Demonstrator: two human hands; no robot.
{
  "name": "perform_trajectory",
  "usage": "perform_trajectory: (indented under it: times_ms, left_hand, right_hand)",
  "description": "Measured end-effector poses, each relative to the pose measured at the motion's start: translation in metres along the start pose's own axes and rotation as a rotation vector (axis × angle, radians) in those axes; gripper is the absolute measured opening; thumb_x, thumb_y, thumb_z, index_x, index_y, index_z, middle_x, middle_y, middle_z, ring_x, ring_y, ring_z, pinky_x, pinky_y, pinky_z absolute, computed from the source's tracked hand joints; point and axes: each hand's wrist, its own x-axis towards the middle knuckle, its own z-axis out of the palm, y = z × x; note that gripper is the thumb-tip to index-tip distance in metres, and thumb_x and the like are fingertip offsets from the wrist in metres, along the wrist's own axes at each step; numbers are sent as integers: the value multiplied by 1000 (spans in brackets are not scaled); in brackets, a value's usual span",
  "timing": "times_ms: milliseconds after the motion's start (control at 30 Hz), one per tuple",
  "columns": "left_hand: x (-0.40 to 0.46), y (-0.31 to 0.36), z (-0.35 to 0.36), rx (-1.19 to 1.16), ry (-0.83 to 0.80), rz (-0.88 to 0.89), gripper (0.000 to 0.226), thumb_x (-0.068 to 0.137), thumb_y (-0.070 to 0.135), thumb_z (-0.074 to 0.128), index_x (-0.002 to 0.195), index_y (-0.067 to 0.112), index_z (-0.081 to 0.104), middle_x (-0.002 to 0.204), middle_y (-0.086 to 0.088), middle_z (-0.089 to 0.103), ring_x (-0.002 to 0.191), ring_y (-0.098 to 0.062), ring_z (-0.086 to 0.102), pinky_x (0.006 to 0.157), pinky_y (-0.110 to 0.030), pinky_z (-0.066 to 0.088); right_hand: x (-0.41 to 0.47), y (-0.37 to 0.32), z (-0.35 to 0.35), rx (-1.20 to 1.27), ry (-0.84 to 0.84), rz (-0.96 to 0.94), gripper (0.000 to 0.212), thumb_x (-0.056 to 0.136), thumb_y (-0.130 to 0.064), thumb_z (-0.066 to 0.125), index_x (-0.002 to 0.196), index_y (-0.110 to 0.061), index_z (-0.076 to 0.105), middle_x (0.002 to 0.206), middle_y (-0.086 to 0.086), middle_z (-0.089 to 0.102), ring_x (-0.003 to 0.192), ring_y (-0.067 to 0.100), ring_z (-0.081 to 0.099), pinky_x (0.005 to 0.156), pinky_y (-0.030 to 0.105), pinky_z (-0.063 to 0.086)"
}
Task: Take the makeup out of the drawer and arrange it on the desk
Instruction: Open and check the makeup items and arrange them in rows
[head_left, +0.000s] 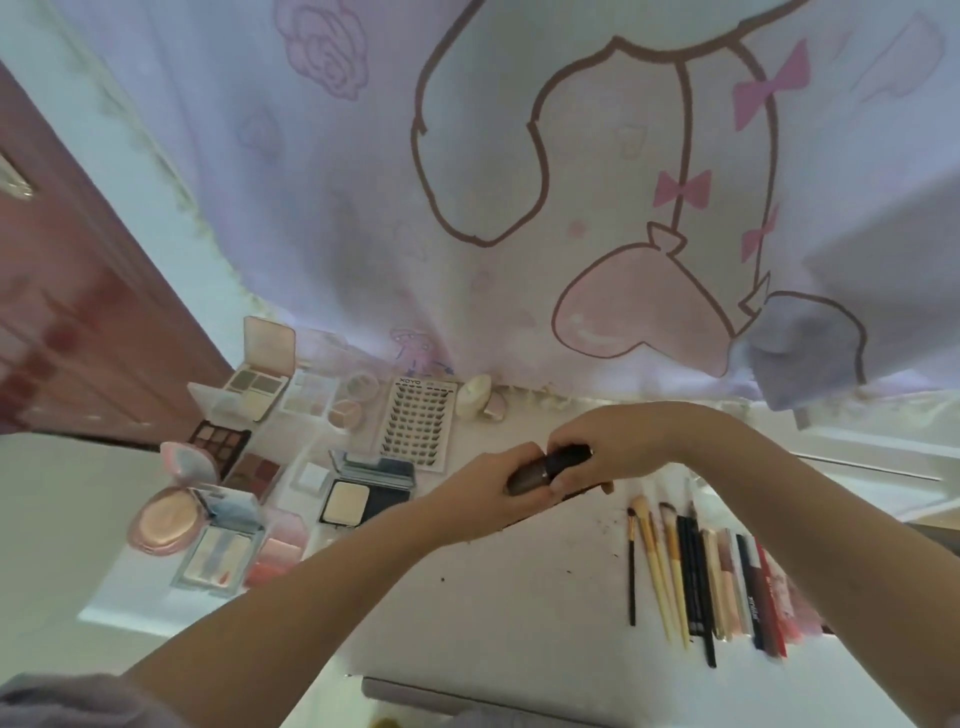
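White desk (519, 597) under a cartoon-print curtain (519, 182). Dark makeup tube (550, 465) is held above mid-desk, left hand (498, 493) and right hand (608, 447) both gripping it. Palettes (260, 467) crowd the left edge, brushes (670, 566) the right; bare surface lies between. Tube's label is unreadable.

Room as I see it from the headcam: a pale lilac curtain (519, 182) printed with a brown-outlined cartoon figure, pink bows and a rose, lit from behind; a reddish-brown panelled door (78, 322) at left; a white desk (493, 587) below, its surface speckled with dark crumbs.
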Motion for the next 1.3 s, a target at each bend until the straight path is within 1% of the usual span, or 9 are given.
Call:
perform_trajectory:
  times_ms: [100,200,400,500,600,700,833,1033,1300]
  left_hand:
    - [-24,1,-20,-67,-33,17,9,91,34,58,96,28,53,71,8,57,50,0,51,50,-17,44]
    - [-39,3,-30,-148,-76,8,5,90,32,59,91,29,55,71,-2,59,52,-13,53,48,-26,47]
    - [-54,-16,-38,-144,-109,-80,19,90,36,59,91,17,55,70,-3,60,52,-14,53,51,-29,47]
    - [-53,-32,-35,-276,-29,-168,16,93,34,55,89,18,53,75,-2,60,62,-16,57,62,-35,51]
    - [-29,-36,-23,-331,31,-257,25,91,41,53,102,18,53,95,-2,64,86,-19,63,85,-40,53]
    - [-5,-44,-14,-169,85,-294,24,93,34,54,109,16,54,103,-2,64,96,-18,61,88,-32,50]
    - [14,-58,-8,-22,341,-314,23,90,27,60,110,18,60,102,-3,55,89,-14,52,65,-7,37]
    - [48,-75,-2,-52,606,-397,27,86,22,65,112,15,61,100,-1,50,89,-17,51,70,-17,33]
    - [63,-93,9,-112,746,-440,23,86,27,65,107,19,61,101,-1,55,90,-18,54,75,-31,42]
  right_hand:
    - [-6,-19,2,37,20,-59,27,93,-46,50,101,-21,59,86,-7,67,65,5,59,67,20,45]
    - [-7,-31,5,52,20,-73,27,93,-47,49,100,-24,59,85,-8,68,63,3,58,69,26,49]
    - [-27,-5,-5,113,41,10,25,90,-50,51,92,-27,60,83,-8,70,59,6,56,57,24,46]
    - [-34,26,-5,444,163,22,26,86,-50,54,96,-28,61,92,-1,71,68,16,63,64,30,50]
    - [-7,33,17,789,280,20,20,94,-22,55,112,-12,55,107,6,65,93,17,67,74,29,56]
    - [36,45,46,620,446,134,18,91,-25,59,107,-17,58,106,3,62,97,20,62,83,29,51]
    - [89,60,78,584,617,295,28,86,-34,61,107,-17,57,108,8,59,89,22,59,66,24,43]
    - [143,47,81,692,716,289,29,87,-17,60,113,-10,49,110,8,59,92,23,57,71,28,40]
    - [180,39,87,625,762,280,33,87,-9,56,119,-7,48,117,13,55,108,32,51,85,40,45]
